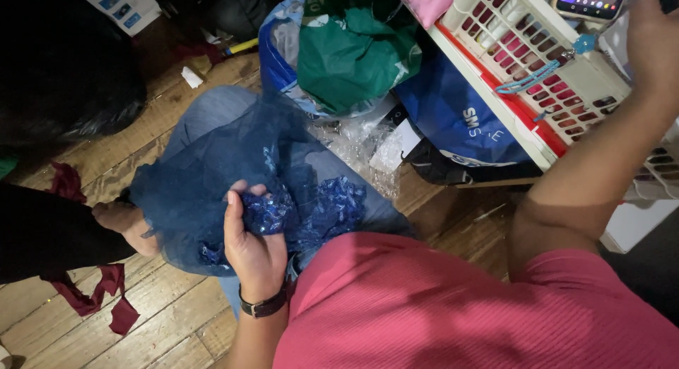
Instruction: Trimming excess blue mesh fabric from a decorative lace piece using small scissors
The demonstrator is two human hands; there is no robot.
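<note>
A dark blue net fabric [212, 164] with shiny blue sequins [332, 206] lies across my lap. My left hand [254, 249], with a dark band on the wrist, is closed on a bunched sequined part of it. My right hand [654, 37] is stretched to the upper right over a cream plastic basket [537, 65], beside a lit phone [590, 1]. The frame edge cuts off its fingers, so its grip is hidden. At the left, another person's hand [127, 224] in a black sleeve holds the fabric's edge.
A green bag [353, 58], a blue bag [453, 114] and crumpled clear plastic [361, 146] lie beyond my knees. A blue beaded string [537, 75] hangs on the basket. Dark red fabric strips [99, 291] lie on the wooden floor [163, 319] at the left.
</note>
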